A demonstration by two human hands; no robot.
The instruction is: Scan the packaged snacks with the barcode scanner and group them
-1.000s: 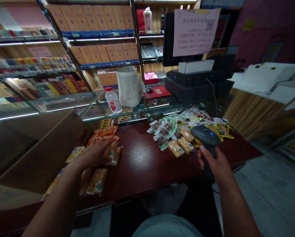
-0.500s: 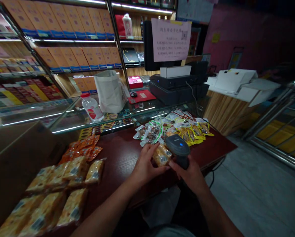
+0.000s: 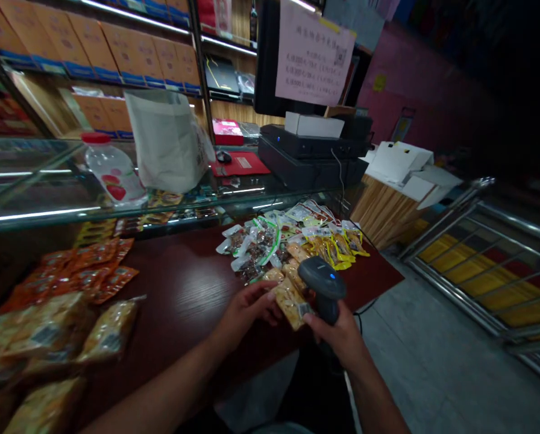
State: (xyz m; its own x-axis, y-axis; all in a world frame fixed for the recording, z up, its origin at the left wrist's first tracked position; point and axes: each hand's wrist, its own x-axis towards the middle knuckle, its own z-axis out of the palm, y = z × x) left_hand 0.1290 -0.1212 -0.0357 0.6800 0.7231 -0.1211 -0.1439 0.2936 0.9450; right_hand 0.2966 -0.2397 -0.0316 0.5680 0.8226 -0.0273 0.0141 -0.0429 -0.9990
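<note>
My right hand (image 3: 341, 337) is wrapped around the handle of a dark barcode scanner (image 3: 322, 278) with a blue light on its top. Just left of it is a clear-wrapped pale-yellow snack bar (image 3: 290, 300) with a small barcode label, tilted above the table. The fingers of my left hand (image 3: 252, 306) pinch the bar's left edge. My right thumb reaches to its lower right corner. Behind the bar lie more wrapped snacks (image 3: 292, 271), partly hidden by the scanner. Silver-and-green snack packets (image 3: 257, 241) and yellow packets (image 3: 337, 246) spread beyond them.
On the dark red table (image 3: 184, 301), wrapped snack bars (image 3: 48, 331) and orange packets (image 3: 89, 265) lie to the left. The glass counter behind holds a bottle (image 3: 115, 172), a white bag (image 3: 164, 141) and a cash drawer (image 3: 306, 160). A metal railing (image 3: 478, 265) stands right.
My view has shifted so that most things sit further left. My left hand has turned the snack bar to a steeper tilt, uncovering snacks behind it. The scanner stays in my right hand.
</note>
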